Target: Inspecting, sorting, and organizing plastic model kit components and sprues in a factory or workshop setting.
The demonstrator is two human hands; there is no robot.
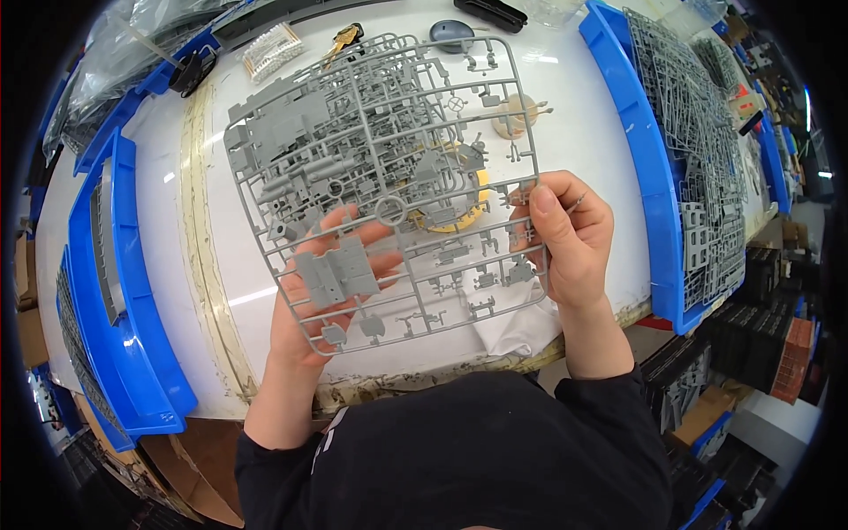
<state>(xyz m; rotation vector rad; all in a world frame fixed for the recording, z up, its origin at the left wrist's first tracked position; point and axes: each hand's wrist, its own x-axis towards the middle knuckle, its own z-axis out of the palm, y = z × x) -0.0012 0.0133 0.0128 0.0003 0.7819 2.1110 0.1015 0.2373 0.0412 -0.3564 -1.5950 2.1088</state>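
A grey plastic model-kit sprue (353, 268), a rectangular frame full of small parts, is held up tilted above the table. My right hand (570, 234) is closed on its right edge, pinching it between thumb and fingers. A thin pointed thing (579, 201) shows by those fingers; its kind is unclear. Behind the sprue's lower left part, my left hand (305, 331) touches it with fingers spread, partly hidden by panels and bars. More grey sprues (283, 124) lie heaped beneath, overlapping the held one in view. A yellow ring (481, 208) shows through the bars.
A blue bin (632, 115) of sprues stands to the right, another blue bin (150, 353) to the left. A white cloth (512, 327) lies at the front edge. Farther back are a pack of white sticks (272, 51), a dark oval object (451, 35) and a black case (490, 13).
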